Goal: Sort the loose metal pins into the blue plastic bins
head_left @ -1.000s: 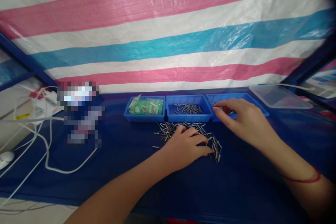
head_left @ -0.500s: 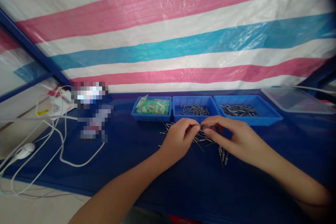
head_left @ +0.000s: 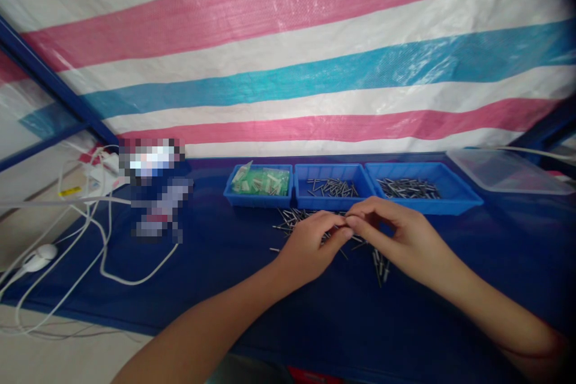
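Observation:
My left hand (head_left: 310,246) and my right hand (head_left: 398,234) meet fingertip to fingertip over a loose pile of blind rivets (head_left: 288,219). Both are closed in a pinch on a small thin metal piece that looks like a blind rivet; the fingers cover nearly all of it. Several more rivets (head_left: 380,267) lie together on the blue table just below my right hand. Part of the pile is hidden behind my hands.
Behind the pile stand three blue bins: the left bin (head_left: 229,197) holds green-tinted bags, the middle bin (head_left: 302,198) and the right bin (head_left: 463,201) metal rivets. A clear plastic lid (head_left: 508,173) lies at the right. White cables (head_left: 108,252) and blurred-out items occupy the left side.
The fingertips have closed in more tightly, and the thin dark piece seen between them earlier is now mostly covered. My left hand has shifted slightly right and down. The view has drifted a little.

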Demonstrator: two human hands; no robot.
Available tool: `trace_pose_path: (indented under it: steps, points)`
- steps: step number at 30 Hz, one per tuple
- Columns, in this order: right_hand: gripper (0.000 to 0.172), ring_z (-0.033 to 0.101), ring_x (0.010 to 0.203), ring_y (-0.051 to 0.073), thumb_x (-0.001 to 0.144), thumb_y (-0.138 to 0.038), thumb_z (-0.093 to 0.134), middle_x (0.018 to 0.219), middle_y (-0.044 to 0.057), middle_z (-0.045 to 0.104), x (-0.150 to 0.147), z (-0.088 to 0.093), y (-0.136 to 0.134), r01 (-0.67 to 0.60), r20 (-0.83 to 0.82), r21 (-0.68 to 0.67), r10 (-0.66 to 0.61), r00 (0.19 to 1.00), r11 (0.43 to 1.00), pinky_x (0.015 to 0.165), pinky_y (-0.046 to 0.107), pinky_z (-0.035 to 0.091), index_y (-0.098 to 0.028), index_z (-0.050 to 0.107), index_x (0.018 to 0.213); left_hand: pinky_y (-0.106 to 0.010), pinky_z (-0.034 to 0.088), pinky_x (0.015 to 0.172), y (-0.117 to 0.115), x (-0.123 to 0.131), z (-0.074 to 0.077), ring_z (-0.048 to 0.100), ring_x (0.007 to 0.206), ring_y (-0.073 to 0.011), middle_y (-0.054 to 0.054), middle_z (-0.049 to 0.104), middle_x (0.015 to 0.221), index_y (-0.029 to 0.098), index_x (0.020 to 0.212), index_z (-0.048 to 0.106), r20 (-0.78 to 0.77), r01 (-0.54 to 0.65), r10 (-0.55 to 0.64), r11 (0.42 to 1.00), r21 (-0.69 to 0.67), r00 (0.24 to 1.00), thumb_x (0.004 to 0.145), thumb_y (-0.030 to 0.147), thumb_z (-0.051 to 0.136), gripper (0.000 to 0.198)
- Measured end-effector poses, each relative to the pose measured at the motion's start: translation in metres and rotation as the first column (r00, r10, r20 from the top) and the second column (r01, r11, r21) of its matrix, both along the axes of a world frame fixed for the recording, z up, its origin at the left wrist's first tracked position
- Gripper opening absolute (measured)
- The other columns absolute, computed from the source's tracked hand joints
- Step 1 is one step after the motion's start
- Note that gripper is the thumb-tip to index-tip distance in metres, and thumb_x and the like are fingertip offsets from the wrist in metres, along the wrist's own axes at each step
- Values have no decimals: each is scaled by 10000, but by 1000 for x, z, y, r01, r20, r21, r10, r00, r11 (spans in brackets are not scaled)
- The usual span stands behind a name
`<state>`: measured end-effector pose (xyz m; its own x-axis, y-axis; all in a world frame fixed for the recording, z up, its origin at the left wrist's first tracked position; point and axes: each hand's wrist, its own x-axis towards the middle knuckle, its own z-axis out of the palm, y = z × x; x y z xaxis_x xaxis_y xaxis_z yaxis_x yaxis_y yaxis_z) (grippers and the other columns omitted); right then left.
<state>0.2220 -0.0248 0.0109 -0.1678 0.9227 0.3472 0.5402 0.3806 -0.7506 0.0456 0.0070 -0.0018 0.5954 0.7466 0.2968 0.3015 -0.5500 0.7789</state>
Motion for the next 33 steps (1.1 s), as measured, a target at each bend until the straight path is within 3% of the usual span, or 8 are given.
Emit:
trace_pose_path:
  steps: [6,16,18,20,23,27,30,33]
  points:
    - [100,542,669,141,887,-283,537,772,17,605,1,2,-3,-39,70,115,31,997,993,614,285,432,-218,611,872,-241,450,713,-1,-1,0,581,784,-140,-41,643,882,154,884,643,54,-28,32,997,-76,998,865,327,599,180]
    - [77,584,751,169,890,-220,492,828,36,619,12,17,2,-167,257,215,109,960,962,692,313,463,-220,562,858,-227,440,665,1,-6,7,588,788,-136,-31,631,889,158,932,617,144,-131,164,968,-216,976,835,368,622,232]
    - [91,594,774,183,894,-243,489,838,46,628,21,22,3,-95,270,237,29,962,967,721,325,458,-216,566,855,-227,442,676,1,-6,8,589,797,-134,-27,629,891,166,1024,594,144,-118,154,966,-230,978,857,364,593,259]
    - [118,591,752,187,895,-278,491,817,56,628,34,24,7,79,278,270,-156,948,960,703,323,446,-205,574,854,-227,445,677,0,-6,8,586,787,-130,-24,624,880,170,1092,568,139,-105,141,966,-235,980,877,362,561,287]
    - [175,573,679,191,893,-325,491,763,76,619,63,21,17,340,343,341,-452,823,877,624,321,403,-185,586,849,-223,448,666,-2,-6,10,584,772,-127,-29,627,879,164,1095,575,90,-78,97,978,-195,991,901,356,524,278]
    - [220,575,645,228,869,-388,515,734,109,631,97,14,29,364,505,329,-487,712,872,553,333,348,-199,605,801,-234,465,758,-2,-11,20,602,833,-138,-43,642,940,167,1024,621,-75,33,-35,999,-39,997,913,321,516,216]
    - [175,562,533,197,842,-351,551,644,65,630,105,16,27,301,513,217,-371,774,929,505,317,349,-227,625,743,-270,449,861,-1,-19,31,594,955,-175,-63,641,1022,173,1022,637,-271,165,-132,981,103,954,925,310,498,217]
    - [185,580,491,163,865,-341,537,594,23,629,99,17,17,86,511,-58,-45,858,995,460,280,389,-241,640,748,-286,448,842,1,-31,43,597,943,-187,-64,642,1018,177,1041,642,-448,212,-123,965,153,885,930,331,491,243]
